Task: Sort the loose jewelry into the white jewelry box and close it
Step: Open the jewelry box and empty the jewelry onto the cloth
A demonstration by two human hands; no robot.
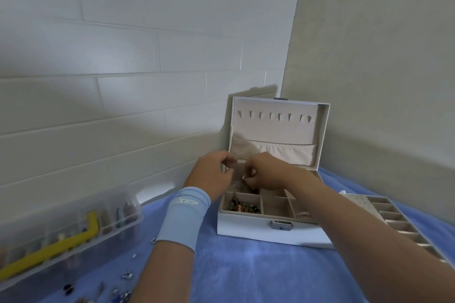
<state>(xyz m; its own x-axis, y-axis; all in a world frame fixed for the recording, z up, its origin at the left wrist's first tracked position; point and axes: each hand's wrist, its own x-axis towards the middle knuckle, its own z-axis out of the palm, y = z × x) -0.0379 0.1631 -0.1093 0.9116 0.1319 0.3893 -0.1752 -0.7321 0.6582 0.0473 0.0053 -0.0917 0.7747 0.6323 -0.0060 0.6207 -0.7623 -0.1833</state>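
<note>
The white jewelry box [243, 225] stands open on the blue cloth, its lid [280, 128] upright against the wall corner. Both hands hover over the box's back left compartment. My right hand [263, 171] pinches a small silver ring [244, 176] between its fingertips. My left hand [214, 174], with a light blue wristband, has curled fingers at the box's back left edge; nothing shows in it. Beaded pieces [242, 205] lie in the front left compartment. Loose jewelry [120, 288] is scattered on the cloth at bottom left.
A clear plastic organizer [61, 231] with a yellow part and small items sits at the left against the tiled wall. A beige divided tray insert [394, 221] lies right of the box. Walls close in behind and to the right.
</note>
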